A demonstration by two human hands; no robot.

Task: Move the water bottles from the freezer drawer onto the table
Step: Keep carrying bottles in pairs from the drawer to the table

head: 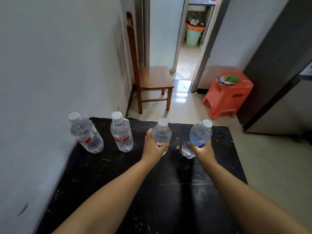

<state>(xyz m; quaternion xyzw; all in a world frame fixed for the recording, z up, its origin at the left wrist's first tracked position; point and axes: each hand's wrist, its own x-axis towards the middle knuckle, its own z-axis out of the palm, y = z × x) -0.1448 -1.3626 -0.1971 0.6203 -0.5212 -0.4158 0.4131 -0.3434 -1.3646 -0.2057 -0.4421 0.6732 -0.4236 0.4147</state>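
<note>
My left hand (152,146) has its fingers (163,144) curled round the lower half of a clear bottle (161,132) with a white cap, and my right hand (201,150) has its fingers (191,144) wrapped round a bottle with a blue label (198,135). Both bottles are upright with a slight lean, their bases down at the black bench (168,191); I cannot tell whether they quite rest on it. To my left two more bottles stand free on the bench, each with a red and white label: one (121,132) just beside my left hand, the other (86,135) near the wall (50,65). All four make a row along the far part of the bench. Past the bench stand a wooden chair (154,78) against the wall and an orange plastic stool (228,95) near a doorway.
</note>
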